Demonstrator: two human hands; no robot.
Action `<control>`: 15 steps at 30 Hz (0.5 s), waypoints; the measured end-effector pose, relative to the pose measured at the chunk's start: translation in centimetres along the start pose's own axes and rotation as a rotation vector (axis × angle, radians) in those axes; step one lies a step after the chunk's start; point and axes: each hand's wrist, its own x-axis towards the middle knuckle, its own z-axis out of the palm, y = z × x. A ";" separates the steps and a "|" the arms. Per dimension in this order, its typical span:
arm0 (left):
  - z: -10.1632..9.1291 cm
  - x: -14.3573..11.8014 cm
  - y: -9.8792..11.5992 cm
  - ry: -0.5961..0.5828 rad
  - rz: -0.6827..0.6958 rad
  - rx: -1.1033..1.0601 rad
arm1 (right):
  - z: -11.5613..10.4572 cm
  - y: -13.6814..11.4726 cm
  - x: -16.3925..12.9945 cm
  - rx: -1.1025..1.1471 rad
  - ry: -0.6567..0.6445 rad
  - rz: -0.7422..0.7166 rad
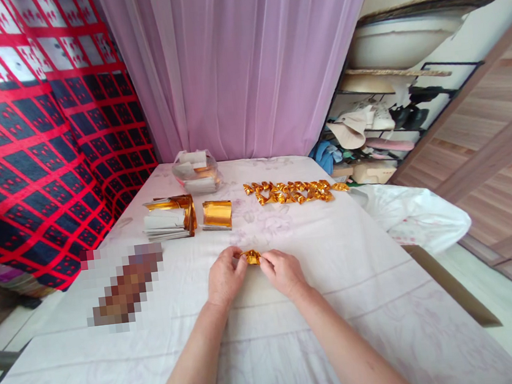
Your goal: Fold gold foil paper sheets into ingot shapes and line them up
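A small folded piece of gold foil paper [252,257] is held just above or on the cloth, in front of me. My left hand [227,274] pinches its left end between thumb and fingers. At the opposite end, my right hand [285,270] has its fingertips closed on the paper. Beyond my hands lies a small stack of gold foil sheets [218,214]. Left of that is a larger pile of gold and white-backed sheets [169,219]. Several folded gold foil pieces [295,191] form rows at the far right of the table.
A clear plastic bag of sheets [196,173] stands at the table's back. A pixelated patch [125,285] hides something on the left. A white plastic bag [418,213] sits off the right edge, near a loaded shelf [383,134]. A purple curtain [241,64] hangs behind.
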 end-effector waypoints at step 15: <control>-0.3 -0.3 0.9 -0.112 0.042 0.132 | -1.2 -1.0 0.7 -0.112 -0.092 0.031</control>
